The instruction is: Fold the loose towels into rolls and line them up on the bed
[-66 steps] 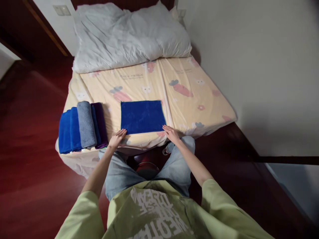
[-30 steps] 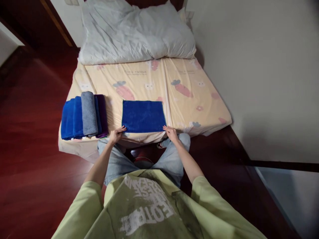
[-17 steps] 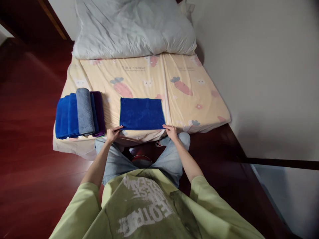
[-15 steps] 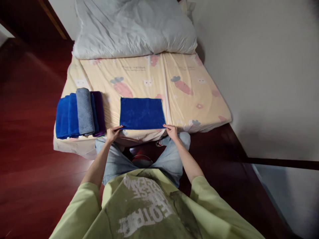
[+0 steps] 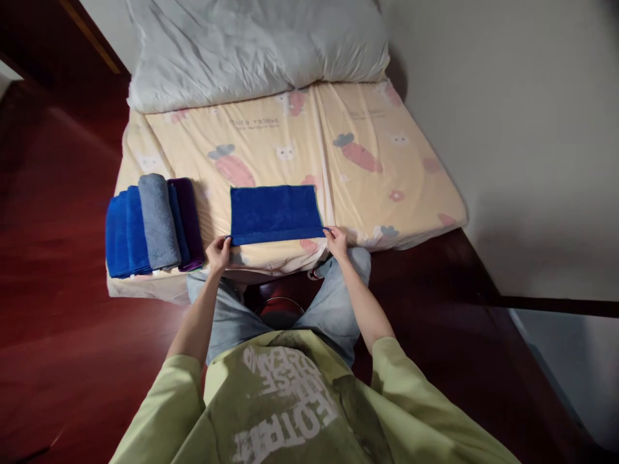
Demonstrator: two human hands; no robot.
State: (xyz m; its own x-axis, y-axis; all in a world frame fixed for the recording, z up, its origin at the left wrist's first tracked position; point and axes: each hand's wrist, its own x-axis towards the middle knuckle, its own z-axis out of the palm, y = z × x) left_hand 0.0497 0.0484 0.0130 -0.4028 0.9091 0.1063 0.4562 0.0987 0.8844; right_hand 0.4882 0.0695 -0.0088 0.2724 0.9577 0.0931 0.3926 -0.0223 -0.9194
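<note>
A folded blue towel [image 5: 275, 211] lies on the bed [image 5: 309, 142] near its front edge. My left hand [image 5: 218, 252] pinches the towel's near left corner. My right hand [image 5: 336, 240] pinches its near right corner. The near edge is lifted a little off the sheet and curls toward the far side. I sit at the bed's foot, knees under the edge.
A row of folded towels [image 5: 151, 225], blue, grey and purple, sits on the bed's left front corner. A crumpled white duvet [image 5: 251, 48] covers the head of the bed. A white wall runs along the right, dark red wooden floor [image 5: 53, 270] on the left.
Both hands went from resting by the towel's near corners to pinching them, and the near edge has risen off the sheet. The camera has shifted slightly.
</note>
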